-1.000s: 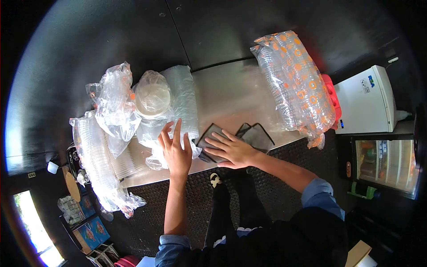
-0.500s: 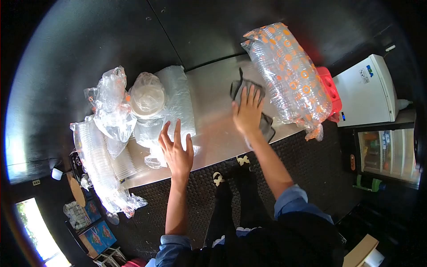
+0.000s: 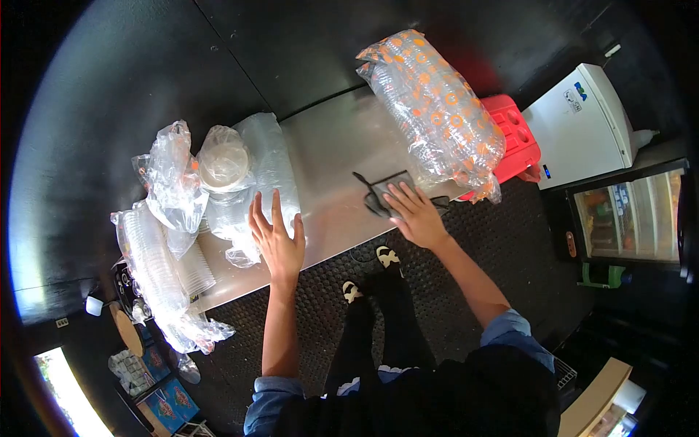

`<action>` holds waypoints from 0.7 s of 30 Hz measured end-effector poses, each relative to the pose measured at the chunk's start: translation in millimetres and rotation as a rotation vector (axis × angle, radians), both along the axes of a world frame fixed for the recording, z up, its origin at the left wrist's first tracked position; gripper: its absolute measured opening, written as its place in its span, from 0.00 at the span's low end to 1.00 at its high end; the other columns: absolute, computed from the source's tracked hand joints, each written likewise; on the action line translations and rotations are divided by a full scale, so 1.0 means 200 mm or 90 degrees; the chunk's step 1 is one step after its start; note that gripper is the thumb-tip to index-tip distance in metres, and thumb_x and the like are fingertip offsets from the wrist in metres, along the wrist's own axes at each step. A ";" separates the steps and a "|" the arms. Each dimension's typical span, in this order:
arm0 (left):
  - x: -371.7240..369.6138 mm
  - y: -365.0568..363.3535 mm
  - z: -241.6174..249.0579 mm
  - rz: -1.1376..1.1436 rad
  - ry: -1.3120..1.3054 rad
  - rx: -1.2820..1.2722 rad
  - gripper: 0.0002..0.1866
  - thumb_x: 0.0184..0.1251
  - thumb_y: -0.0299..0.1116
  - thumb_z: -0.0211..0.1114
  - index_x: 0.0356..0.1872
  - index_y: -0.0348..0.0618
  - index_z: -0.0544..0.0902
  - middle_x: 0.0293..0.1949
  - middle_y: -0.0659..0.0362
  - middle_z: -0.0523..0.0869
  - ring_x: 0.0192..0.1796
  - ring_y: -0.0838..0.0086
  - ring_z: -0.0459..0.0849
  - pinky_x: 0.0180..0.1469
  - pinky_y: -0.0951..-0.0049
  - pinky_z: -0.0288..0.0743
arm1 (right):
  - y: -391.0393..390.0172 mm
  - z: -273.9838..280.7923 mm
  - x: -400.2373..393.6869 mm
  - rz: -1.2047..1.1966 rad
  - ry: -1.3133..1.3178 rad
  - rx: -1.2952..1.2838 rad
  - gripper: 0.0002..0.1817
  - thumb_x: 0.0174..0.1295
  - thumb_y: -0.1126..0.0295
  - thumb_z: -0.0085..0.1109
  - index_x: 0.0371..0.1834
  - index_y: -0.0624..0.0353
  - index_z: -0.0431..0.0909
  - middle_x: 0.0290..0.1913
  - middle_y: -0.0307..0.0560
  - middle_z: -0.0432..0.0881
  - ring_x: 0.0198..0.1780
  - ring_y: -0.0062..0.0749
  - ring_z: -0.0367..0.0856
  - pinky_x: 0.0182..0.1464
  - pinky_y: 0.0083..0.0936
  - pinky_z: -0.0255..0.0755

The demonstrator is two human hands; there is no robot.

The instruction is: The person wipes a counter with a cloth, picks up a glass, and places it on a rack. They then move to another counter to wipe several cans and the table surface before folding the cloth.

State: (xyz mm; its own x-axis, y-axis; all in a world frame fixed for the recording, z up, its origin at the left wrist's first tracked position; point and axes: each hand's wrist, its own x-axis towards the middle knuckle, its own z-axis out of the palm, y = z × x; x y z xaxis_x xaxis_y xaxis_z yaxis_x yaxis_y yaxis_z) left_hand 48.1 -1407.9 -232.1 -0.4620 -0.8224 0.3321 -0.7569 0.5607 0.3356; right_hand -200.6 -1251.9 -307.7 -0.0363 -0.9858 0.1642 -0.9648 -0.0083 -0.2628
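My right hand (image 3: 416,216) lies flat, fingers stretched, over a dark grey cloth (image 3: 378,200) near the front edge of the metal tabletop (image 3: 331,164). Part of the cloth is hidden beneath the palm, and a dark strap-like end sticks out to the left. My left hand (image 3: 278,244) has its fingers spread and holds nothing. It overlaps the bottom of a clear bag of stacked plastic cups (image 3: 266,153) in this view. Beside that bag are a bagged stack of round lids or bowls (image 3: 223,162) and another crumpled clear bag (image 3: 173,178).
A long orange-printed bag of clear cups (image 3: 437,109) lies at the tabletop's right end, in front of a red crate-like container (image 3: 510,135). Farther right are a white box-shaped appliance (image 3: 582,127) and a glass-fronted fridge (image 3: 630,215). Another bag of stacked cups (image 3: 149,262) overhangs the left end.
My right hand and the cloth have moved towards the tabletop's front edge. The whole view has shifted a little, and my left hand stays spread by the bags.
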 end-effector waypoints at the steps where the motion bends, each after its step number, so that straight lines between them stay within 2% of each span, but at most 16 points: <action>1: 0.00 0.00 0.01 -0.010 -0.002 -0.005 0.34 0.59 0.32 0.64 0.68 0.50 0.63 0.68 0.46 0.58 0.69 0.49 0.56 0.67 0.47 0.55 | 0.06 0.00 -0.05 -0.001 0.000 -0.003 0.29 0.65 0.58 0.48 0.69 0.52 0.60 0.72 0.45 0.57 0.73 0.43 0.51 0.73 0.46 0.43; 6: 0.01 0.01 -0.01 -0.027 0.001 -0.014 0.34 0.59 0.34 0.63 0.68 0.49 0.61 0.68 0.46 0.58 0.69 0.48 0.55 0.66 0.45 0.54 | 0.32 -0.06 -0.27 -0.056 0.040 0.020 0.32 0.59 0.70 0.53 0.69 0.52 0.60 0.72 0.43 0.57 0.73 0.42 0.52 0.73 0.44 0.43; 7: 0.01 0.01 -0.01 -0.025 0.009 -0.018 0.34 0.59 0.33 0.63 0.68 0.48 0.61 0.68 0.46 0.58 0.69 0.47 0.55 0.66 0.45 0.54 | 0.35 -0.04 -0.30 -0.075 0.011 0.005 0.32 0.57 0.76 0.51 0.69 0.54 0.61 0.70 0.48 0.60 0.73 0.44 0.53 0.73 0.44 0.44; 8: 0.01 0.02 -0.01 -0.028 0.009 -0.017 0.34 0.59 0.33 0.63 0.68 0.48 0.61 0.68 0.46 0.58 0.69 0.47 0.55 0.66 0.45 0.54 | 0.39 -0.05 -0.33 -0.078 0.011 0.006 0.32 0.57 0.76 0.51 0.69 0.54 0.61 0.70 0.48 0.60 0.73 0.44 0.53 0.73 0.44 0.44; 10: 0.02 0.03 -0.01 -0.035 0.021 -0.024 0.34 0.58 0.32 0.63 0.68 0.48 0.62 0.68 0.45 0.58 0.69 0.47 0.55 0.66 0.45 0.55 | 0.45 -0.10 -0.40 -0.239 -0.086 -0.020 0.30 0.58 0.76 0.50 0.68 0.57 0.61 0.68 0.51 0.63 0.71 0.47 0.55 0.73 0.44 0.44; 11: 0.03 0.03 0.00 -0.035 0.021 -0.027 0.34 0.58 0.32 0.63 0.68 0.48 0.62 0.68 0.45 0.58 0.69 0.47 0.55 0.66 0.45 0.55 | 0.47 -0.14 -0.40 -0.285 -0.063 -0.086 0.27 0.61 0.75 0.49 0.66 0.60 0.63 0.66 0.54 0.65 0.70 0.50 0.58 0.72 0.49 0.43; 12: 0.04 0.03 0.00 -0.043 0.033 -0.022 0.34 0.58 0.31 0.63 0.68 0.47 0.62 0.68 0.45 0.58 0.69 0.47 0.55 0.66 0.45 0.54 | 0.46 -0.15 -0.37 -0.283 -0.061 -0.089 0.27 0.61 0.75 0.49 0.66 0.60 0.63 0.66 0.54 0.65 0.70 0.50 0.58 0.72 0.49 0.43; 14: 0.05 0.04 0.01 -0.044 0.048 -0.016 0.34 0.58 0.30 0.63 0.67 0.47 0.63 0.68 0.45 0.58 0.69 0.47 0.55 0.66 0.44 0.54 | 0.41 -0.16 -0.27 -0.405 -0.055 -0.118 0.26 0.63 0.74 0.47 0.67 0.61 0.62 0.66 0.54 0.65 0.70 0.52 0.57 0.71 0.54 0.40; 15: 0.05 0.05 0.01 -0.053 0.056 -0.010 0.34 0.57 0.30 0.64 0.67 0.46 0.63 0.68 0.46 0.58 0.69 0.47 0.55 0.67 0.46 0.55 | 0.37 -0.12 -0.19 -0.380 -0.046 -0.103 0.26 0.63 0.73 0.47 0.67 0.61 0.62 0.67 0.55 0.64 0.71 0.53 0.54 0.70 0.57 0.37; 17: 0.07 0.06 0.03 -0.064 0.079 0.011 0.33 0.57 0.28 0.64 0.66 0.44 0.64 0.68 0.46 0.58 0.70 0.48 0.54 0.67 0.48 0.54 | 0.28 -0.09 0.01 -0.256 -0.065 -0.079 0.28 0.62 0.70 0.50 0.68 0.60 0.60 0.70 0.53 0.59 0.74 0.50 0.50 0.71 0.56 0.37; 19: 0.09 0.09 0.04 -0.065 0.091 0.019 0.33 0.57 0.28 0.64 0.66 0.43 0.64 0.67 0.45 0.58 0.69 0.47 0.55 0.67 0.47 0.54 | 0.14 -0.08 0.16 -0.092 -0.023 -0.029 0.28 0.64 0.66 0.49 0.67 0.60 0.61 0.70 0.54 0.58 0.73 0.50 0.50 0.71 0.53 0.41; 21: 0.11 0.12 0.05 -0.086 0.107 0.032 0.33 0.56 0.27 0.63 0.66 0.42 0.64 0.66 0.43 0.60 0.69 0.45 0.56 0.67 0.45 0.54 | -0.09 -0.07 0.16 -0.073 -0.031 -0.075 0.26 0.65 0.64 0.47 0.66 0.61 0.63 0.70 0.54 0.59 0.72 0.50 0.53 0.72 0.49 0.44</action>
State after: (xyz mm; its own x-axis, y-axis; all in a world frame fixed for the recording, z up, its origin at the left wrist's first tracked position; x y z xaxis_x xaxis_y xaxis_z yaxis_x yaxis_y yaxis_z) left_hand 69.3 -1384.6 -221.7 -0.5105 -0.7742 0.3742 -0.6072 0.6327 0.4807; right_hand -169.6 -1269.0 -321.1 -0.1583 -0.9489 0.2731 -0.9472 0.0679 -0.3133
